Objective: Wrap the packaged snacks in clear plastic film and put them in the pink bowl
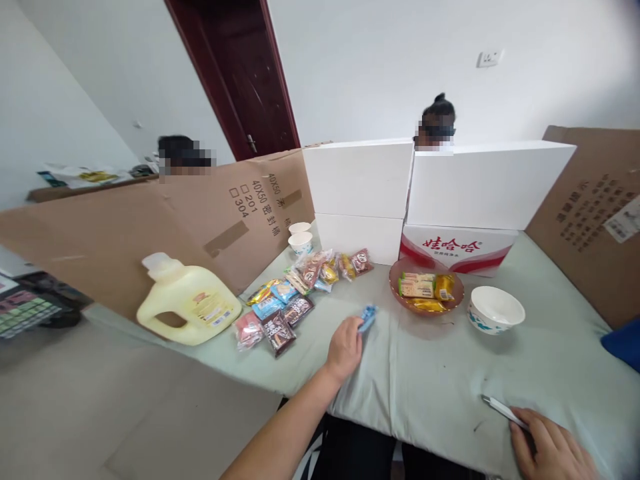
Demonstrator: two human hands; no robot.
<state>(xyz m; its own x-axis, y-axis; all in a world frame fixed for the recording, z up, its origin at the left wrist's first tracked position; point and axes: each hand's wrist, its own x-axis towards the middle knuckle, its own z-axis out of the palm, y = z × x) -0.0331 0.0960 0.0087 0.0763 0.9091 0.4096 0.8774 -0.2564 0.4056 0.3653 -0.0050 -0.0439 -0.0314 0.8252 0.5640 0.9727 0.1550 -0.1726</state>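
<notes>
Head view shows your left hand (344, 348) with its grip pinching a small blue snack packet (367, 317), lifted just off the counter (430, 380) between the row of snack packets (290, 300) at far left and the brown bowl (426, 288) of snacks to the right. Your right hand (550, 450) rests flat at the near edge, fingers loosely spread over a white pen-like tool (503, 410), steadying it. A white bowl (495, 310) stands beside the brown one.

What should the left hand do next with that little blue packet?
Probably carry the blue packet right and drop it into the brown bowl: the left hand already pinches it off the table, and that bowl already holds similar wrapped snacks.
</notes>
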